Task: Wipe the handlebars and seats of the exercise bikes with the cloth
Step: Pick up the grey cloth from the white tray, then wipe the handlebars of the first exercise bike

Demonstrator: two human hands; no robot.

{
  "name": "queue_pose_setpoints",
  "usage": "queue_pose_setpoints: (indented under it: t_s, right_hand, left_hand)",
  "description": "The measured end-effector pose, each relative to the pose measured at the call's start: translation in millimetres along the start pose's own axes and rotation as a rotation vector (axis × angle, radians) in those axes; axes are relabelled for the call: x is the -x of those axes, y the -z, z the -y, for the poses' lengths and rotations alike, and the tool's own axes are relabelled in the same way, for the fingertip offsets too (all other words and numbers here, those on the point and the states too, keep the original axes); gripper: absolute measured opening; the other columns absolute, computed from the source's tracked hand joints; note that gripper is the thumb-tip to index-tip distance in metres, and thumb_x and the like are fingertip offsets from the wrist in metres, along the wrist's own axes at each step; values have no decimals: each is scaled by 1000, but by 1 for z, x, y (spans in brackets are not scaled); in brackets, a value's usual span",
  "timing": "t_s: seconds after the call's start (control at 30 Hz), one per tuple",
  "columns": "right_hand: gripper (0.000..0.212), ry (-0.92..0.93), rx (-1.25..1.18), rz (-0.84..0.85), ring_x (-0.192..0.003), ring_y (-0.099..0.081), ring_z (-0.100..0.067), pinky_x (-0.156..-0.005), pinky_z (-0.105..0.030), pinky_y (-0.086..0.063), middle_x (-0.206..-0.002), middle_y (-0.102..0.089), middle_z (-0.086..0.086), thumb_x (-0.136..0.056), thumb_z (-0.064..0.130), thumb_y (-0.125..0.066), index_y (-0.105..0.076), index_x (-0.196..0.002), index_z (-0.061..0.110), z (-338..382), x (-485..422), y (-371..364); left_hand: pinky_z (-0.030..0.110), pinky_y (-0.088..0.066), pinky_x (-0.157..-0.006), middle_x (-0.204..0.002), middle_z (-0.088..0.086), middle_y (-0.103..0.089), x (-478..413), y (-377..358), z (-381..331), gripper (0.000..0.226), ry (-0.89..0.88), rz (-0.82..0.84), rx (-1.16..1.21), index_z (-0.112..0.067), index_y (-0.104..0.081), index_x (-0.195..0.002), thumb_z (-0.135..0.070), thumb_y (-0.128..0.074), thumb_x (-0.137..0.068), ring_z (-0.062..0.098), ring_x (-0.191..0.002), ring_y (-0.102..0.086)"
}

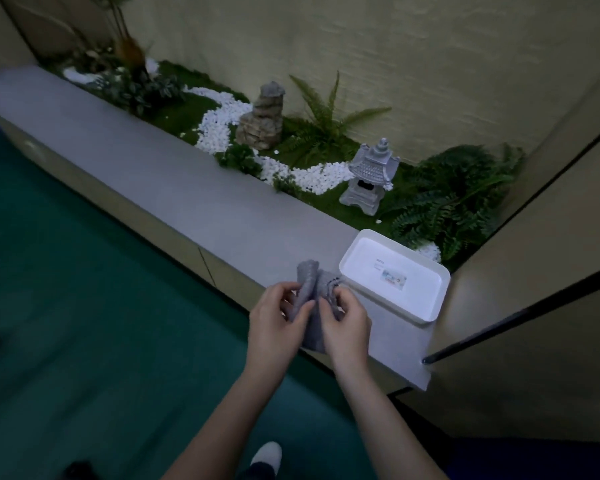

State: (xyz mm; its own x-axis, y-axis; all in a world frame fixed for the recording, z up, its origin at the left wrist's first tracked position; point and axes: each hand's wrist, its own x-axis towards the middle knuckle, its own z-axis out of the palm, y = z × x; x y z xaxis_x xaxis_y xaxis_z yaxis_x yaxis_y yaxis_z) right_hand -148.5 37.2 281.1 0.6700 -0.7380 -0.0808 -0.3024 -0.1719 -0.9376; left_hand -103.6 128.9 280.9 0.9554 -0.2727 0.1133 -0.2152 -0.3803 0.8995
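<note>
The grey cloth (308, 277) is bunched up and held in the air between both hands, just above the near edge of a grey ledge (153, 161). The left hand (274, 323) pinches one fold with thumb and fingers clamped on it. The right hand (347, 323) pinches the other side, fingers curled round the fabric. It looks as though the cloth is being gathered or refolded for use.

As for progress, no exercise bike, handlebar or seat shows in this view, so none of the wiping can be judged done. My reading is that this is the very start: cloth in hand, every handlebar and seat left to do.

Counting outward:
- One cloth and two hands.
- One white tray (361, 237) lying on the ledge just beside the cloth, with a small label inside and nothing else in it.
- One stone pagoda lantern (371, 174) in the planted bed behind the ledge.
- One rock ornament (262, 116) in the same bed.
- One winding band of white pebbles (219, 123).
- Ferns (447, 202) in at least two clumps.
- One white shoe (265, 452) on the green floor (66, 271) below.
</note>
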Motion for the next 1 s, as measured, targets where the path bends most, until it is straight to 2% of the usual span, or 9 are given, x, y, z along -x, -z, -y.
queue_pose_setpoints:
  t_s: [0.13,0.23,0.3,0.37,0.53,0.7,0.8,0.9,1.0]
  right_hand:
    - [19,-123,-200,140,-75,-55,-24,-71,-40,-48,-84,-62,-24,-94,11,-52,-54,-81,-2,-9,13,27]
    - [28,-194,-289,228,-80,-62,-32,-75,-50,-53,-89,-66,-24,-95,25,-54,-60,-88,-1,-18,24,48]
    - [26,-175,-271,257,-81,-65,-33,-73,-48,-53,-84,-69,-17,-92,27,-60,-61,-86,1,-24,31,58]
    - [21,-140,-245,261,-74,-63,-27,-68,-41,-50,-76,-67,-11,-90,21,-63,-59,-78,4,-29,36,65]
    - [13,-114,-163,359,-92,-65,-34,-81,-47,-53,-94,-67,-19,-94,16,-56,-59,-88,5,-37,46,68]
    - [8,-7,-60,500,-87,-60,-19,-73,-33,-50,-97,-62,-7,-98,17,-47,-54,-98,14,-32,62,54]
    - [9,18,-21,602,-81,-58,-13,-63,-28,-47,-93,-60,-3,-100,23,-43,-51,-97,19,-31,78,41]
    - [15,49,15,714,-80,-60,-14,-66,-31,-49,-92,-62,-2,-99,33,-44,-50,-97,20,-29,98,29]
    - [17,104,49,827,-81,-64,-15,-69,-33,-52,-91,-64,-1,-95,39,-51,-53,-92,23,-28,120,16]
  left_hand:
    - [6,-44,-63,-86,-10,-65,41,-9,-12,39,77,71,113,-26,-62,-107,-12,-78,-74,0,-73,-58]
    - [8,-47,-66,-91,-12,-65,69,-17,-18,51,85,108,138,-29,-57,-116,-8,-78,-74,0,-75,-60]
    - [9,-48,-68,-91,-11,-65,84,-20,-19,55,88,115,148,-30,-56,-119,-7,-78,-74,0,-75,-61]
    - [10,-48,-69,-92,-10,-66,98,-19,-18,54,100,93,167,-25,-57,-120,-5,-78,-74,2,-75,-62]
    - [14,-48,-76,-98,-13,-66,132,3,-7,43,133,-79,1,-21,-63,-115,-13,-78,-76,-2,-83,-59]
    - [19,-43,-85,-111,-8,-60,168,40,11,36,187,-109,-293,-18,-61,-120,-24,-69,-85,6,-93,-56]
    - [27,-44,-95,-121,-6,-56,195,66,22,40,266,-110,-418,-17,-57,-126,-30,-65,-89,10,-106,-55]
    - [33,-41,-100,-129,-3,-54,225,90,31,43,344,-114,-540,-16,-54,-129,-34,-61,-91,17,-119,-52]
    - [33,-41,-100,-131,-3,-54,256,109,39,44,419,-128,-613,-16,-54,-130,-36,-59,-92,19,-122,-50]
